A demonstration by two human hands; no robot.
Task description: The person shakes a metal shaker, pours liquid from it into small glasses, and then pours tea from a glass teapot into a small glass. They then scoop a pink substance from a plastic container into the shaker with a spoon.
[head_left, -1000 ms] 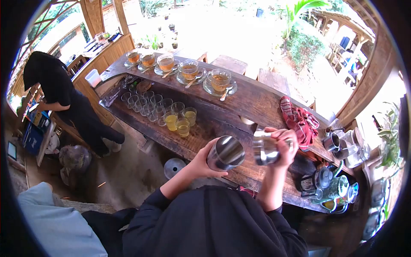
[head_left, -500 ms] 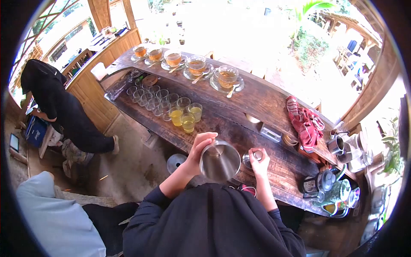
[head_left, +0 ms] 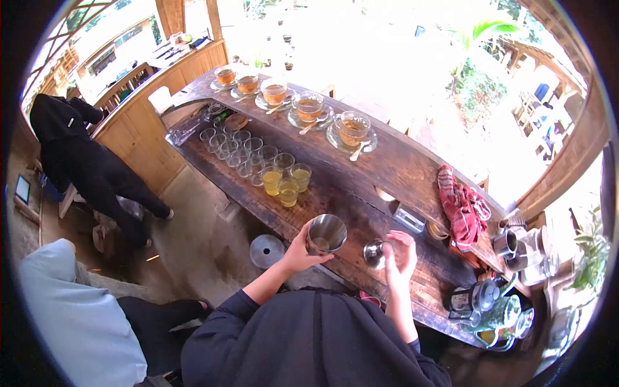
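Observation:
A steel cup [head_left: 327, 235], its open mouth facing up toward me, is in my left hand [head_left: 300, 253], whose fingers wrap round its side. Over the lower wooden counter [head_left: 361, 255], my right hand [head_left: 401, 258] is raised with its fingers apart. Just left of its thumb is a small shiny metal piece [head_left: 374, 254]; whether the thumb touches it is hard to tell. Beyond my left hand stand glasses with yellow liquid [head_left: 288, 191] and several empty glasses [head_left: 237, 155].
Tea cups on saucers [head_left: 353, 130] line the upper shelf. A red cloth [head_left: 459, 206], a small scale [head_left: 409, 219] and glass pots [head_left: 503, 313] are at the right. A person in black [head_left: 90, 161] stands at the left; another in light blue [head_left: 84, 316] is nearer.
The steel cup has gone from lying toward me to more upright and lower. My right fingers have opened from the small metal piece. The person in black has turned and straightened.

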